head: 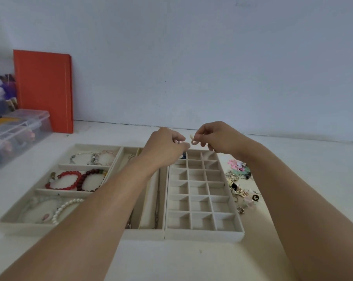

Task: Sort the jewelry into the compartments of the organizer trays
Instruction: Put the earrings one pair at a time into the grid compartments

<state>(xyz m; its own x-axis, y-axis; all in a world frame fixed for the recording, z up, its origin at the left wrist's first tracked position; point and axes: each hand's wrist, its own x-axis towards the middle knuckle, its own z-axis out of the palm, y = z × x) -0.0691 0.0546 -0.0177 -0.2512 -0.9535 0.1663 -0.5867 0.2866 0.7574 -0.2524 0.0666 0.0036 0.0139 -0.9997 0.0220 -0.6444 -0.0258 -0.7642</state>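
Above the far end of the grid tray (pixel 204 199) we see both hands raised together. The right hand (pixel 218 136) has its grip closed in a pinch on a small pale ring (pixel 193 141), thumb and forefinger curled round it. The left hand (pixel 165 151) meets it from the other side, its fingers curled with the tips at the same ring; whether that grip actually has hold of it we cannot tell. Loose earrings and charms (pixel 240 185) lie in a heap on the desk (pixel 171 258) just right of the grid tray. The wide tray (pixel 15 224) on the left holds the red bead bracelets (pixel 76 180) in its middle compartment and a pearl strand (pixel 66 209) in the nearest one. An orange book (pixel 44 90) leans against the wall.
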